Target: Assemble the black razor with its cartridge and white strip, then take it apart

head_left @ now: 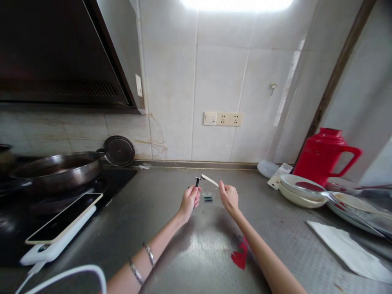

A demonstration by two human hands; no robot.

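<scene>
My left hand [188, 203] is closed around the black handle of a razor [197, 180], whose small T-shaped head points up. My right hand [229, 197] grips a slim white toothbrush [210, 180] by its handle end. The brush's dark-tipped head is close to the razor's head; whether they touch is too small to tell. Below and between the hands, a small clear packet [208, 199] with dark strips in it lies on the metal counter [171, 261].
On the left, a pan [61, 171] sits on the stove, and a phone [65, 218] rests on a white power bank with a cable. A red thermos [320, 157], stacked bowls [301, 192] and a white tissue [349, 249] are at right. Red scraps [240, 256] lie near my right forearm.
</scene>
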